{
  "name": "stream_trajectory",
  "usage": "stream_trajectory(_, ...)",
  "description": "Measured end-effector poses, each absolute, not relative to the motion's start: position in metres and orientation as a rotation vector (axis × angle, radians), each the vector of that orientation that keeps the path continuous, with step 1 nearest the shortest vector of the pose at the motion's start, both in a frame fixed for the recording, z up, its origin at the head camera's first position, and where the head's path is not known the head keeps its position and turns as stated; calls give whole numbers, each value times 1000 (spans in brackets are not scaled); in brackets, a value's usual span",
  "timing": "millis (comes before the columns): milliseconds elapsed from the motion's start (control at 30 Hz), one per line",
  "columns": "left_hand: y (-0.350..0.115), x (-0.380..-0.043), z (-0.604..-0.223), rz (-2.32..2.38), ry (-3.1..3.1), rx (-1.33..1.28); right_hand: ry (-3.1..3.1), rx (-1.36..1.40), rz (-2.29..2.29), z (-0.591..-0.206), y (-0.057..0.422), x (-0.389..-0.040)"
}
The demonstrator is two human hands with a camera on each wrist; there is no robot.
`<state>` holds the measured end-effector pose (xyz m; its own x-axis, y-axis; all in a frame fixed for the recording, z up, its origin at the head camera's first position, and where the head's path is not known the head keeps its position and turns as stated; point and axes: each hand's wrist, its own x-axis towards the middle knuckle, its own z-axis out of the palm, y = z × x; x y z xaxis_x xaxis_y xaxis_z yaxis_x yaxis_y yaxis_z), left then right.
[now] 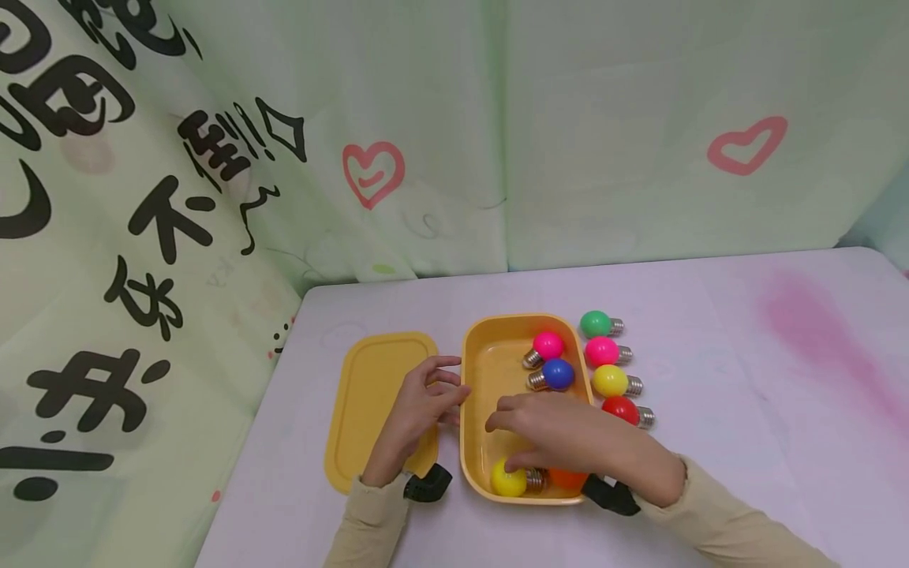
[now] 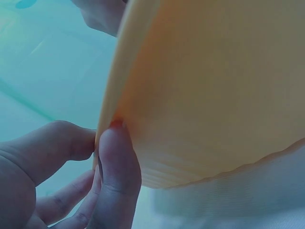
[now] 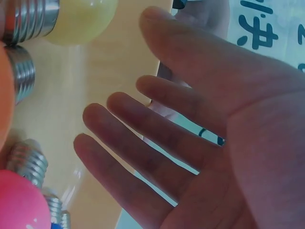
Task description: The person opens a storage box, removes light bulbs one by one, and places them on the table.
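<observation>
A yellow plastic box (image 1: 490, 347) stands on the table, its left rim pinched between the thumb and forefinger of my left hand (image 1: 426, 402). The left wrist view shows the box wall (image 2: 209, 86) close up between those fingertips. My right hand (image 1: 547, 426) reaches over the box from the right; in the right wrist view its fingers (image 3: 138, 129) are spread and hold nothing. Inside the box lie a pink light bulb (image 1: 548, 345), a blue bulb (image 1: 559, 374), a yellow bulb (image 1: 506, 478) near the right thumb, and an orange bulb (image 1: 566, 479) partly hidden by the right hand.
Along the box's right side lie a green bulb (image 1: 595, 324), a pink bulb (image 1: 601, 352), a yellow bulb (image 1: 609, 380) and a red bulb (image 1: 620, 409). A flat yellow lid (image 1: 362, 410) lies left of the box, partly under the left hand. A printed curtain (image 1: 604, 142) hangs behind the table.
</observation>
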<state>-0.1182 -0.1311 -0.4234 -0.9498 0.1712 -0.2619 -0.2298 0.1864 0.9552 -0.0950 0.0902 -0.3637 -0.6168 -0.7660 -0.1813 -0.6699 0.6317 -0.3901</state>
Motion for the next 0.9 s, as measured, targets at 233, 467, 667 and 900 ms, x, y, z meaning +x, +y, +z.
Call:
stream_trajectory(233,-131,-118,-424,1818,2165,-53,2423,-1128,-381,-363,81,-97)
stream_trajectory(467,-132,-118,-422,1829,2147,-43,2353,-1147,-359,-365,75,-99)
stream_trajectory(667,-132,-118,-421,1822,2149,-52,2315,-1111,-366,-368,70,-100)
stream_trajectory(900,-132,-118,-421,1826,2139,-51,2290,-1089,-345,-370,66,-98)
